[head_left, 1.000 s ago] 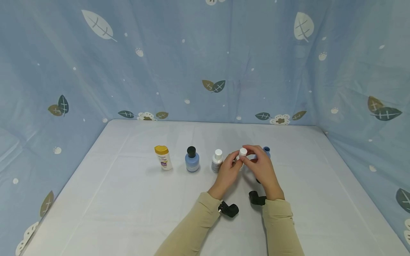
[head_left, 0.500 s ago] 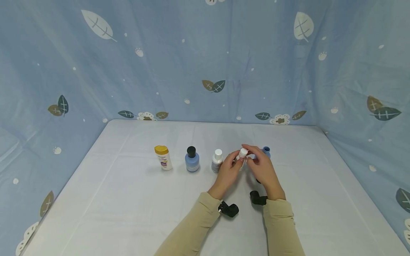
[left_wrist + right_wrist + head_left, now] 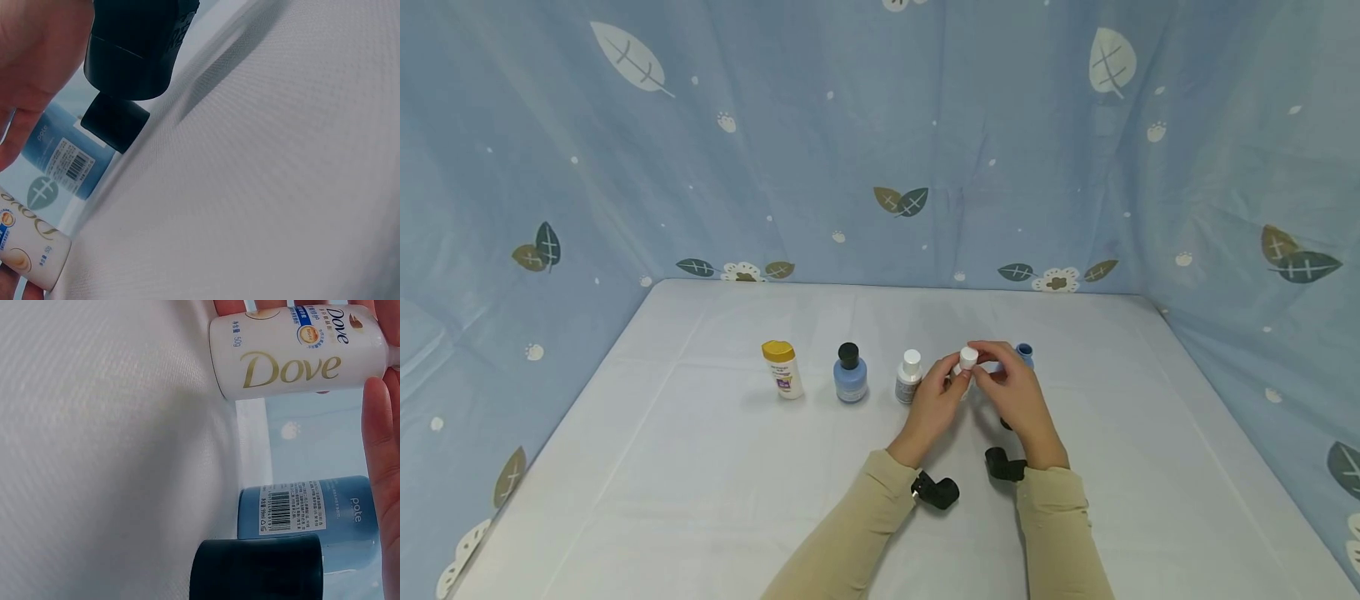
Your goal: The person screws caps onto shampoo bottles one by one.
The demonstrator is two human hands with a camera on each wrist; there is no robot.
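My left hand (image 3: 931, 410) grips a small white Dove bottle (image 3: 300, 356) with gold lettering, upright and right of the table's middle. At its top, my right hand (image 3: 1013, 398) has its thumb and forefinger on the white cap (image 3: 968, 358). In the head view the hands cover most of the bottle's body. Behind the right hand stands a blue bottle (image 3: 1025, 353) with an uncapped neck. A black cap (image 3: 115, 122) lies on the table in front of it, partly hidden by the right hand in the head view.
Left of the hands, a white-capped bottle (image 3: 909, 379), a blue bottle with a black cap (image 3: 850, 375) and a yellow-capped white bottle (image 3: 783, 371) stand in a row on the white-covered table (image 3: 700, 475). A leaf-patterned blue curtain (image 3: 820, 142) surrounds the far side and ends.
The cap leaned right half a second ago and is now straighter. My right thumb moved off the cap, then came back toward it. The left hand and the other bottles look unmoved.
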